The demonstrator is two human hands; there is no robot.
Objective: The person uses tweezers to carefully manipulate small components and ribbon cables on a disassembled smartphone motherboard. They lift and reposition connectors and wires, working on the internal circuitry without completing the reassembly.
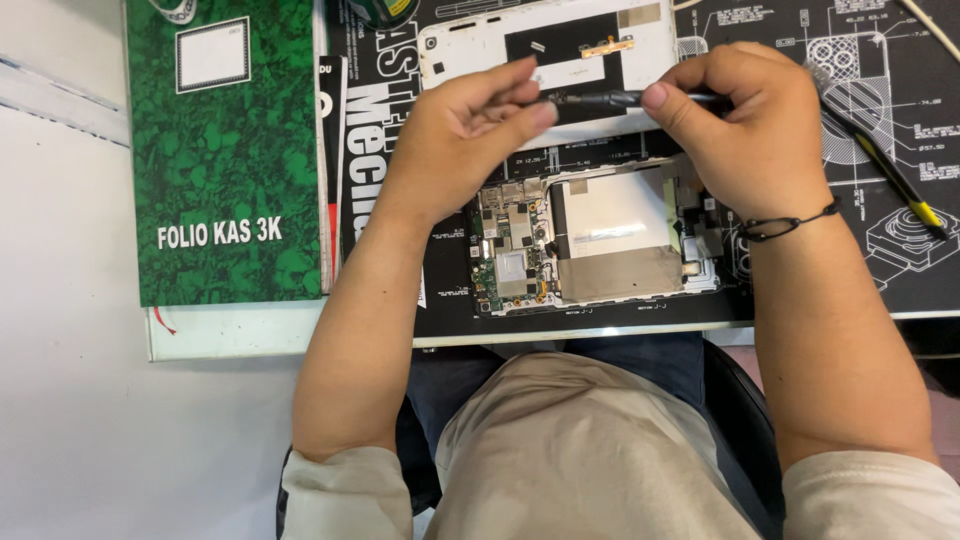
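holding a slim black tool (600,98) level between both hands, we pinch its ends with left hand (465,135) and right hand (745,125) fingers closed, above the opened phone (590,240) on the black mat (900,270).

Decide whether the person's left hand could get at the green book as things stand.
Probably yes: the green book lies uncovered just beside the left hand, though that hand now grips a dark tool.

Single head-worn view, looking steeply down over the chest and forearms onto the bench (80,430). Close range: both hands fill the upper middle. The near bench edge crosses below the grip, lap beneath it. Far bench cut off just above the grip.
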